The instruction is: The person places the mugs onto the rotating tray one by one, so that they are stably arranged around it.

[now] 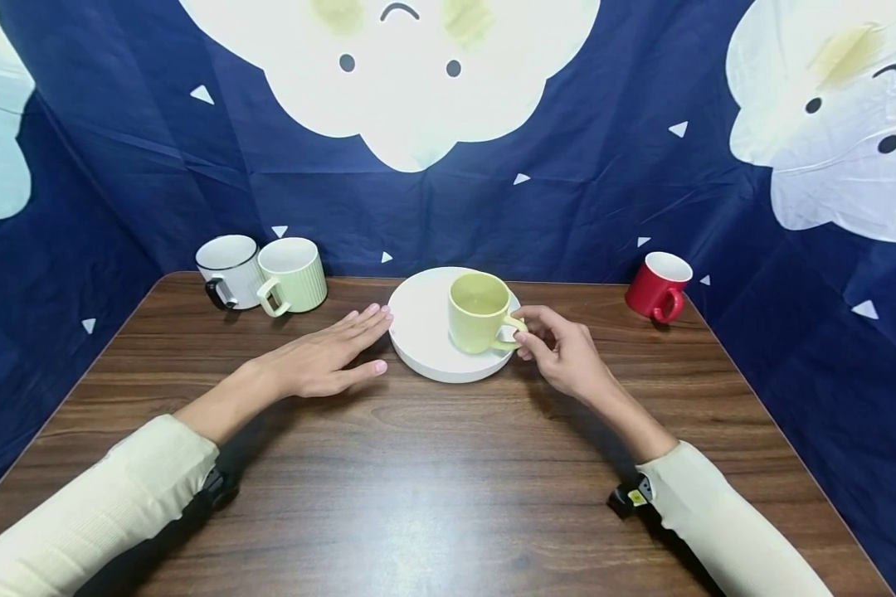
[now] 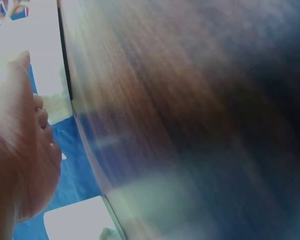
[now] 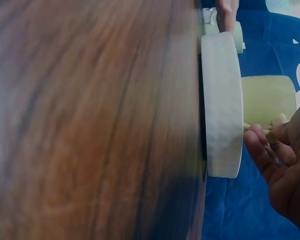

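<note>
A yellow-green mug (image 1: 478,319) stands upright on the right part of a thick white round disc (image 1: 421,327). My right hand (image 1: 563,352) pinches the mug's handle between thumb and fingers; the right wrist view shows this grip on the mug (image 3: 267,100) from the side. At the disc's left edge, my left hand (image 1: 336,356) is stretched out with straight fingers and the thumb spread. Its fingertips reach the rim, though whether they touch it I cannot tell. Nothing is held in that hand.
At the back left, a white mug (image 1: 227,269) with a black handle stands beside a pale green ribbed mug (image 1: 294,274). A red mug (image 1: 659,286) is at the back right. Blue cloth (image 1: 463,224) hangs behind the wooden table (image 1: 448,464).
</note>
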Motion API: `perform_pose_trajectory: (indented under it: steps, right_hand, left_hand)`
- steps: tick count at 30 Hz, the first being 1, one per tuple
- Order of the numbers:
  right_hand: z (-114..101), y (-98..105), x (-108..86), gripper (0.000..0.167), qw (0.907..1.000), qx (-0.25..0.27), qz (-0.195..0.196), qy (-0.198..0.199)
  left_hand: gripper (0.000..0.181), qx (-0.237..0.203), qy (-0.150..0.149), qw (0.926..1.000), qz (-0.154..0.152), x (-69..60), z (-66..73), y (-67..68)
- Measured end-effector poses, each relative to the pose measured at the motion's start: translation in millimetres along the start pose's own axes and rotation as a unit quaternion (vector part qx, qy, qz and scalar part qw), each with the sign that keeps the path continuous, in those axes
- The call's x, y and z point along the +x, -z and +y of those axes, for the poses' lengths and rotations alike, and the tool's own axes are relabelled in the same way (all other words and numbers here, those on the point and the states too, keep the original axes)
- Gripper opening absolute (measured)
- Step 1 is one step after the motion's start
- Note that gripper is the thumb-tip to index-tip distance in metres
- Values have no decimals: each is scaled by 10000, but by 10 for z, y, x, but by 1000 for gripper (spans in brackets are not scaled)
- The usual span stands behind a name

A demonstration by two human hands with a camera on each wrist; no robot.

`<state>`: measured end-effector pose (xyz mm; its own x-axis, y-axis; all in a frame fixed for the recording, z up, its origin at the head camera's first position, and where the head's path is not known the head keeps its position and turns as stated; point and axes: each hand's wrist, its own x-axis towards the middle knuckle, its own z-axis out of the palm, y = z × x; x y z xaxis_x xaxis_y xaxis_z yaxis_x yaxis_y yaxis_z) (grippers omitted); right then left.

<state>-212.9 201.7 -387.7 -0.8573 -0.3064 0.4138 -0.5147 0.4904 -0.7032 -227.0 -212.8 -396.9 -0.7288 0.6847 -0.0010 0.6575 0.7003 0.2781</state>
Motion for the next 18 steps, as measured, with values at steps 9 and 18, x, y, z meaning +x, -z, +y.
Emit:
perform_pose_trajectory:
  steps: [9,18]
  right_hand:
    - [26,-18,11,26,9999,-87,4,107]
    - [0,-72,27,25,9999,22,-63,131]
  left_hand:
    - [85,-103,60,9999,39,3,-5,0]
    - [85,-14,17,10000,51,7,-8,-2]
